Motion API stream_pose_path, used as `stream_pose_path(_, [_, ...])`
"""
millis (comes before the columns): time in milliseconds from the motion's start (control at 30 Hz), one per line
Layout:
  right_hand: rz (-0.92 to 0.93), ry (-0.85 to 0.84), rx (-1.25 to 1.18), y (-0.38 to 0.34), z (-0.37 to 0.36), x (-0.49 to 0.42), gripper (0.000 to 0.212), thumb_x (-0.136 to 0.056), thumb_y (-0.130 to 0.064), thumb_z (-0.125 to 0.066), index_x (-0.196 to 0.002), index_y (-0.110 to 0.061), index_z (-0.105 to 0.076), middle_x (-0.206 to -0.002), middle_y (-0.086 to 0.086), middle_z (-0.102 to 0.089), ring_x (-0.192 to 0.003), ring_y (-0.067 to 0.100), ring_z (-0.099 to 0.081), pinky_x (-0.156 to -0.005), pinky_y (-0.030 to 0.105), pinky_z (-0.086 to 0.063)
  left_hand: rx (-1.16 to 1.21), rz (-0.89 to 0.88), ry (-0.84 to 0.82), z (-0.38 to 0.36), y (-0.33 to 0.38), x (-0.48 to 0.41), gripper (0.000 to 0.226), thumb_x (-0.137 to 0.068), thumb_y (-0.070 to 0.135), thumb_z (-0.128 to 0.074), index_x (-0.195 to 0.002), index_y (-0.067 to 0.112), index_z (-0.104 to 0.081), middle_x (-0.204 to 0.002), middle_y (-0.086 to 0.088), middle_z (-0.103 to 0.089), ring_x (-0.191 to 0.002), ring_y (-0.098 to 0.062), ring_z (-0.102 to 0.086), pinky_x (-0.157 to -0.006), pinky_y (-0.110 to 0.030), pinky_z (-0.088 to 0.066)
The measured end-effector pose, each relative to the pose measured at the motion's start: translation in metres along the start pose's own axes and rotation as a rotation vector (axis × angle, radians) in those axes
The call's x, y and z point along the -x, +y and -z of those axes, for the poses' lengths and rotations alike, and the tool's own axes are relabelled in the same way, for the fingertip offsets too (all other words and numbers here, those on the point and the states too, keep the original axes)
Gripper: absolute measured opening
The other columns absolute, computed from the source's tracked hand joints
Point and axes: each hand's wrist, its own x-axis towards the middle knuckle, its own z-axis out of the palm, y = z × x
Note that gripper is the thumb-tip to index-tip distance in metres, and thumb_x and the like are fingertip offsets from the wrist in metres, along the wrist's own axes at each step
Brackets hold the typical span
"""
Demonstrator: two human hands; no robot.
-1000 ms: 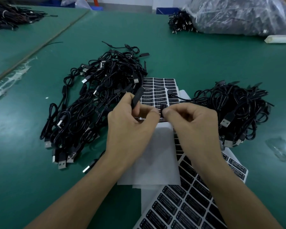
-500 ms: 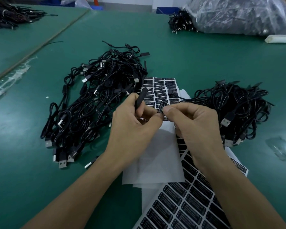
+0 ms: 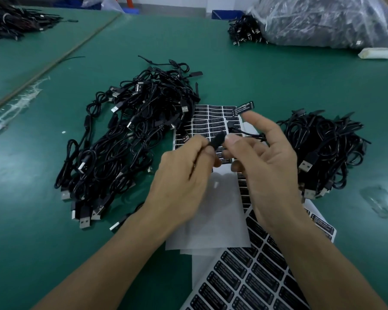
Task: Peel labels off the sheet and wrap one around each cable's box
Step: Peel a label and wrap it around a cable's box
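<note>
Two hands work over the label sheet point(image 3: 211, 117), midway between the table's point(image 3: 255, 70) left and right edges. The left hand point(image 3: 184, 175) pinches the cable's black box point(image 3: 217, 140). The right hand point(image 3: 267, 166) is spread wide, with a peeled label point(image 3: 243, 107) clinging to its raised index fingertip and its thumb just beside the box. Cable piles point(image 3: 126, 139) flank the sheet.

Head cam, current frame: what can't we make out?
All in the head view:
box: only one end shows, the rest sits in the left hand fingers.
label at the right hand index tip: lines under LED CONTROLLER too small.
upper label sheet: middle covered by both hands.
lower label sheet: cut by the bottom edge.
plastic bag: contents blurred by its film.
</note>
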Motion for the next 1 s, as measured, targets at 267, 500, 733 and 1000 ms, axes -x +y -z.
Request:
stream_pose_path(267, [0.013, 0.045, -0.031, 0.0001, 0.0026, -0.0023, 0.040, -0.083, -0.002, -0.077, -0.108, -0.028, -0.060, -0.074, -0.004, -0.073, -0.073, 0.006, -0.069, -0.071, 0.018, -0.053, -0.059, -0.059, 0.044, 0.0060, -0.0011, 0.0004, 0.022, -0.093, 0.027, -0.056, -0.080, 0.016, -0.070, -0.064, 0.004, -0.062, -0.053, -0.011, -0.052, -0.047, -0.024, -0.042])
stream_pose_path(500, [0.052, 0.117, -0.067, -0.0008, 0.0040, -0.0037, 0.012, -0.087, -0.017, -0.074, -0.092, -0.027, -0.069, -0.076, -0.004, -0.070, -0.073, 0.012, -0.064, -0.064, 0.020, -0.050, -0.028, 0.028, 0.059, 0.0059, -0.0054, 0.0007, 0.023, -0.098, 0.028, -0.062, -0.076, 0.024, -0.070, -0.059, 0.007, -0.063, -0.046, -0.004, -0.049, -0.042, -0.017, -0.037])
stream_pose_path(733, [-0.090, 0.023, -0.059, 0.0018, -0.0001, -0.0005, 0.022, -0.090, -0.010, -0.069, -0.072, -0.021, -0.076, -0.072, -0.001, -0.071, -0.068, 0.011, -0.064, -0.057, 0.021, -0.048, 0.025, 0.038, 0.075, 0.0051, -0.0052, 0.0000, 0.022, -0.099, 0.031, -0.060, -0.079, 0.028, -0.071, -0.064, 0.010, -0.064, -0.052, -0.004, -0.052, -0.051, -0.031, -0.047])
stream_pose_path(1000, [-0.100, 0.032, 0.009, 0.0056, 0.0002, -0.0014, 0.015, -0.090, -0.013, -0.071, -0.078, -0.020, -0.077, -0.075, -0.002, -0.073, -0.071, 0.010, -0.066, -0.061, 0.022, -0.047, 0.119, 0.029, 0.003, 0.0033, -0.0005, 0.0018, 0.017, -0.093, 0.030, -0.058, -0.086, 0.027, -0.074, -0.072, -0.001, -0.069, -0.065, -0.030, -0.060, -0.056, -0.047, -0.050])
